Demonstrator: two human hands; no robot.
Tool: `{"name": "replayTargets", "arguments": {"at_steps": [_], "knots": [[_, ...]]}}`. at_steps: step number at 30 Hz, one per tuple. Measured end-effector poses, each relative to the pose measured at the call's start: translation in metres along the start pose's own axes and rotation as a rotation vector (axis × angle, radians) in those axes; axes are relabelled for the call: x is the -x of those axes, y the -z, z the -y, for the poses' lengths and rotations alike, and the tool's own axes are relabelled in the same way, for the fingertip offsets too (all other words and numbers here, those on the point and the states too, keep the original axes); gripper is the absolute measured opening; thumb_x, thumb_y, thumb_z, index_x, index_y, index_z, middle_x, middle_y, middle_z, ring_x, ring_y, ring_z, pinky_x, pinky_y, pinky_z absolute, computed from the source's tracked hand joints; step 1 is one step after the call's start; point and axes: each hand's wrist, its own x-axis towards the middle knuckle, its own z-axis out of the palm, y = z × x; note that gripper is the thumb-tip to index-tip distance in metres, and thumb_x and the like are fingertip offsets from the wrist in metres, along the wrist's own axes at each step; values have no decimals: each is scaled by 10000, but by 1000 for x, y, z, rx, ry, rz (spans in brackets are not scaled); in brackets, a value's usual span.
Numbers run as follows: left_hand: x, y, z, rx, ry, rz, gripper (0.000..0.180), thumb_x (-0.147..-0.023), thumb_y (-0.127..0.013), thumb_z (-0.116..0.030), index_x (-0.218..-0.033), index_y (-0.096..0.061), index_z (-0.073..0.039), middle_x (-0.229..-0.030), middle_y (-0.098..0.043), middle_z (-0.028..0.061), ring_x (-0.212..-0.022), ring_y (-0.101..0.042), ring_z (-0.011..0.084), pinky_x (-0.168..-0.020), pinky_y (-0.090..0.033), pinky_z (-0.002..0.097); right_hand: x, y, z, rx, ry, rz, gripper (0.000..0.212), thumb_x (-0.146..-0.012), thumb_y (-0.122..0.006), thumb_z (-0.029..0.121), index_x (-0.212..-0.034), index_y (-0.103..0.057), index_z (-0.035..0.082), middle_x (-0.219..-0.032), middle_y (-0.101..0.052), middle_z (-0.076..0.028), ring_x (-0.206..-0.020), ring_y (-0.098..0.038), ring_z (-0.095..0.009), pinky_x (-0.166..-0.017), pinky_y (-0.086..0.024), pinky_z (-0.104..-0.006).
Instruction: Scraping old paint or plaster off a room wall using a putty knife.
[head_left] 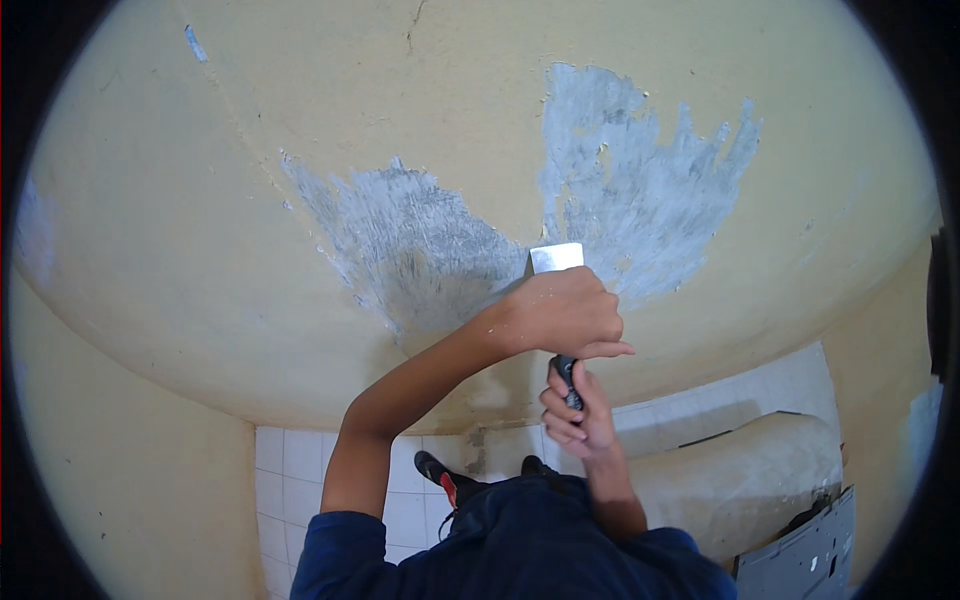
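Note:
A paint scraper (557, 257) with a wide shiny metal blade and a dark handle is held upright against the cream wall (450, 90). My left hand (565, 310) is closed around it just below the blade, back of the hand toward me, with one finger sticking out to the right. Lower down, my right hand (585, 412) grips the dark handle. The blade edge meets the wall between two bared grey patches, the left patch (410, 240) and the right patch (650, 190). My left hand covers the middle of the scraper. Pale flecks dot my left wrist.
A small bare spot (195, 43) shows at the wall's upper left, and a crack (412, 22) runs near the top. Below lies a white tiled floor (300, 465). At the lower right are a pale covered bulk (740, 480) and a grey panel (800, 555).

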Motion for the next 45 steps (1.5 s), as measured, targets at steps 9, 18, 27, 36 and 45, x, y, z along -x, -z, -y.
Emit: {"name": "replayTargets", "arguments": {"at_steps": [9, 18, 27, 36, 45], "knots": [[0, 1, 1, 16, 19, -243, 585, -875, -487, -477, -432, -503, -96, -415, -465, 111, -447, -516, 311, -469, -420, 348, 11, -15, 29, 255, 26, -95, 356, -983, -340, 403, -816, -390, 92, -550, -300, 43, -374, -228, -36, -350, -187, -188], [-4, -4, 3, -67, -22, -371, 568, -876, -519, -443, -407, -471, -124, -384, -458, 70, -362, -456, 242, -461, -388, 297, 13, -19, 37, 365, 35, -160, 378, -966, -384, 418, -792, -395, 83, -532, -288, 53, -367, -220, -20, -334, -171, -174], [-7, -5, -8, -18, 36, -402, 511, -893, -519, -368, -440, -502, -130, -380, -460, 57, -346, -438, 233, -460, -382, 284, 19, -16, 33, 364, 33, -135, 387, -969, -376, 420, -786, -395, 79, -537, -303, 41, -369, -228, -27, -340, -182, -180], [-7, -5, -7, -7, 104, -424, 509, -885, -524, -392, -449, -526, -127, -379, -464, 89, -374, -476, 251, -410, -391, 312, 12, -9, 31, 357, 23, -134, 385, -978, -357, 403, -781, -398, 75, -541, -305, 37, -385, -238, -38, -355, -204, -191], [-8, -15, -7, -35, 139, -455, 498, -857, -564, -406, -443, -512, -133, -365, -452, 71, -360, -466, 228, -397, -369, 299, 13, -10, 34, 370, 25, -177, 382, -971, -376, 409, -785, -406, 77, -538, -308, 37, -381, -231, -28, -346, -183, -183]]}}
